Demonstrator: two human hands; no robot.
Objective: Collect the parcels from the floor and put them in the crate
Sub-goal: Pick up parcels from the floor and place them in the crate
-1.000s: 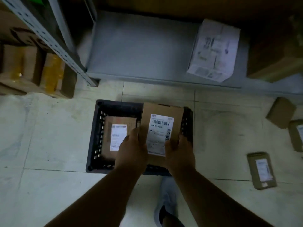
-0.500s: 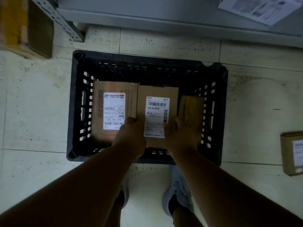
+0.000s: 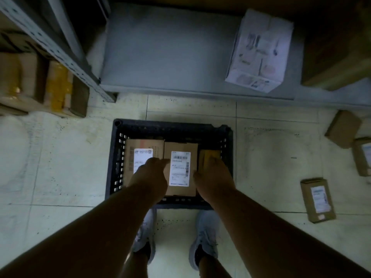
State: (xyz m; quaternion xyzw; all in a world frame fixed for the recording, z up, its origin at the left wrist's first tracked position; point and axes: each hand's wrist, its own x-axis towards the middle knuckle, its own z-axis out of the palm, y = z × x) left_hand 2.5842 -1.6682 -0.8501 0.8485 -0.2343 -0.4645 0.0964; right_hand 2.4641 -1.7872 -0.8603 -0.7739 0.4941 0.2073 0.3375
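A black slotted crate (image 3: 170, 125) stands on the tiled floor in front of my feet. Three parcels lie flat in it: a labelled brown one at the left (image 3: 140, 146), a labelled brown one in the middle (image 3: 180, 163) and a yellowish one at the right (image 3: 208, 154). My left hand (image 3: 149, 175) hovers over the left parcel, its relaxed fingers at the middle parcel's left edge. Over the yellowish parcel is my right hand (image 3: 212, 177), its thumb beside the middle parcel's right edge. Neither hand grips anything. Three more brown parcels lie on the floor at the right (image 3: 318, 199), (image 3: 362, 155), (image 3: 343, 128).
A low grey shelf board (image 3: 170, 57) runs behind the crate, with a white printed box (image 3: 261, 51) and a brown carton (image 3: 337, 63) on it. A perforated metal upright (image 3: 60, 51) and taped cartons (image 3: 40, 85) stand at the left. My shoes (image 3: 204, 235) are just before the crate.
The middle parcel went down into the crate between the other two and my hands let go of it, spreading to its sides. The view has pulled back up from the crate.
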